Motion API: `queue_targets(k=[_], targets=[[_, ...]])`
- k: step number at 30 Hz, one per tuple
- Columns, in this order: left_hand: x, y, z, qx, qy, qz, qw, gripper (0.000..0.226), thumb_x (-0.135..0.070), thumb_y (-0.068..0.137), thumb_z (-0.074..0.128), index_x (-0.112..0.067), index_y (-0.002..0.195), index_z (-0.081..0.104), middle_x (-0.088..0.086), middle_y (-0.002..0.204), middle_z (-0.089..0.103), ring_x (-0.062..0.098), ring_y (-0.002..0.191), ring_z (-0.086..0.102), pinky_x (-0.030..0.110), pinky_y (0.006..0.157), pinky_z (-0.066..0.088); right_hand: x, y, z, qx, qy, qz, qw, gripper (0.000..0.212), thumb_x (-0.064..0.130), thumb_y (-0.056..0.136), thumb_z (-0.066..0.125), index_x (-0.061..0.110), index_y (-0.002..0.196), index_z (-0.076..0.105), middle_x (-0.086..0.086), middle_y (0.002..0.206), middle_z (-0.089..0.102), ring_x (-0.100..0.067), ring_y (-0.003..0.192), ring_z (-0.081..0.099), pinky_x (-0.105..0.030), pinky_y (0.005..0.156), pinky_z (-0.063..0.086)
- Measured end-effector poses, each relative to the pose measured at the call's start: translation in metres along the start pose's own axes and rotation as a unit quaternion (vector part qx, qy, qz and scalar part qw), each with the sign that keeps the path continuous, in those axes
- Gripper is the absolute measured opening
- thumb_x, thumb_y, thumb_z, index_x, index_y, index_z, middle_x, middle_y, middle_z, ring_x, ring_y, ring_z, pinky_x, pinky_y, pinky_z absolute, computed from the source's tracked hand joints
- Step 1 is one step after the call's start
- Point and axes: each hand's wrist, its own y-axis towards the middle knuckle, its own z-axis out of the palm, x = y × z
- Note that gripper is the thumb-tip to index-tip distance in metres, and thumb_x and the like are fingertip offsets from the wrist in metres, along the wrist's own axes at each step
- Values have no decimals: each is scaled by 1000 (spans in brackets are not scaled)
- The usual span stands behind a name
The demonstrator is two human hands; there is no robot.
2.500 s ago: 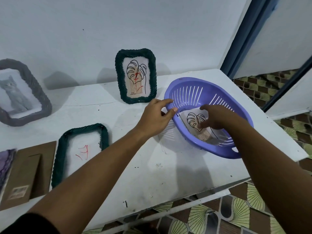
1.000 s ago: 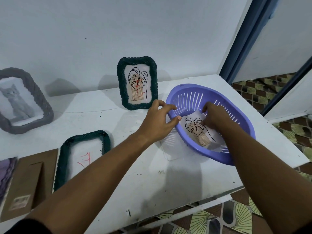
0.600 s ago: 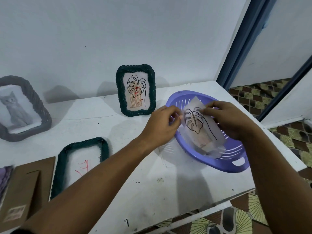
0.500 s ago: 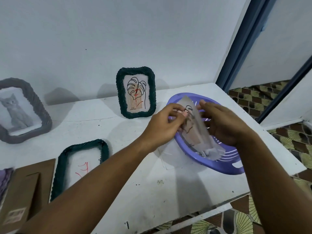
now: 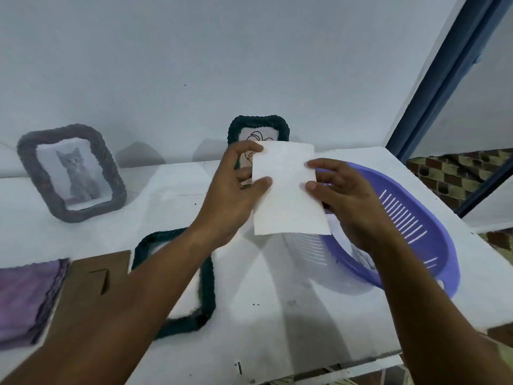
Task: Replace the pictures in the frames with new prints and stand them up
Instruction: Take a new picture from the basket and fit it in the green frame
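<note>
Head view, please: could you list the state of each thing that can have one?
Print: held up above the table, blank side to camera.
Left hand: pinches the print's left edge.
Right hand: pinches its right edge.
Grey frame: standing, cat picture inside.
Green standing frame: upright, partly hidden.
Green flat frame: lying flat.
Purple basket: tilted.

pale wall (image 5: pixel 194 65), white table (image 5: pixel 291 315), patterned floor (image 5: pixel 458 173)
</note>
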Motion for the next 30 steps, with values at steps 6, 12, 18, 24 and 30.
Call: queue_targets(k=[6, 12, 18, 24, 30], targets=[[-7, -15, -68, -34, 24, -53, 998, 22, -8, 84, 69, -16, 104, 68, 6, 93, 63, 20, 79, 68, 35, 70, 58, -3, 9, 49, 63, 45, -32, 996, 29, 7, 82, 70, 20, 108, 69, -2, 80, 57, -21, 84, 59, -41, 74, 46], [8, -59, -128, -33, 73, -131, 988, 33, 0, 78, 72, -10, 110, 70, 17, 104, 67, 19, 83, 71, 19, 68, 55, -31, 0, 102, 140, -24, 31, 989, 34, 9, 81, 70, 18, 113, 66, -5, 85, 55, -12, 75, 58, -32, 68, 46], [48, -96, -174, -17, 257, -199, 946, 37, -38, 75, 76, -40, 112, 67, -6, 97, 71, 6, 87, 68, 20, 85, 52, -71, -17, 142, 189, -236, 60, 951, 32, 29, 84, 70, 35, 114, 63, 12, 91, 63, -4, 81, 60, -12, 75, 47], [61, -105, -181, 18, 440, -149, 885, 42, -40, 81, 70, -31, 121, 62, -18, 86, 56, 0, 73, 58, 6, 67, 40, -80, -23, 164, 210, -359, 21, 909, 40, 27, 90, 63, 26, 129, 56, 15, 87, 58, -2, 82, 54, -10, 76, 41], [74, -108, -183, 58, 518, -122, 845, 48, -47, 85, 63, -29, 129, 57, -10, 119, 59, 9, 104, 53, 23, 86, 40, -83, -27, 173, 223, -419, -6, 880, 41, 28, 92, 60, 24, 132, 53, 17, 86, 52, -2, 81, 47, -17, 78, 35]])
